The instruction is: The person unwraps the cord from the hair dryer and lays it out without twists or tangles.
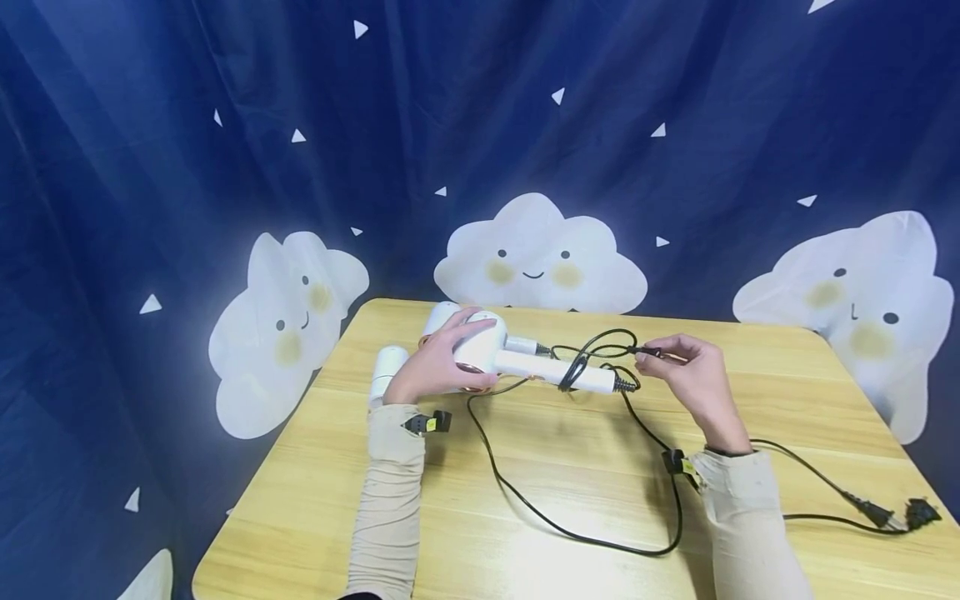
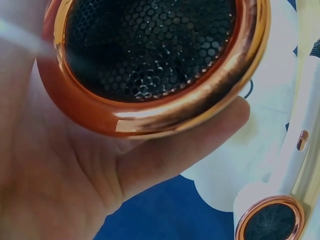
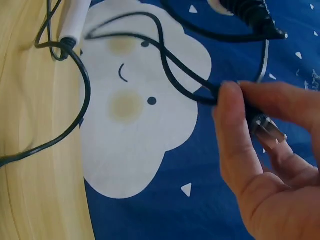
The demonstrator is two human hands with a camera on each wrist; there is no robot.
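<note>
A white hair dryer [image 1: 555, 369] with a copper-rimmed grille [image 2: 165, 117] is raised over the table. My left hand [image 1: 442, 354] grips its round head from the left, thumb and fingers curled about it. Black cord [image 1: 574, 372] is looped around the dryer's handle. To the right of the handle, my right hand [image 1: 693, 375] pinches the black plug [image 1: 647, 352] between thumb and fingers. In the right wrist view the metal prongs [image 3: 270, 130] stick out past the fingers, and a cord loop [image 3: 160, 45] trails from the plug.
Behind the held dryer lies a second white hair dryer [image 1: 444, 313]. Another white cylindrical body [image 1: 390, 363] sits left of the left hand, partly hidden. Two black plugs [image 1: 873, 510] lie at the wooden table's [image 1: 315, 500] right edge, and a long cord [image 1: 555, 525] curves across its middle.
</note>
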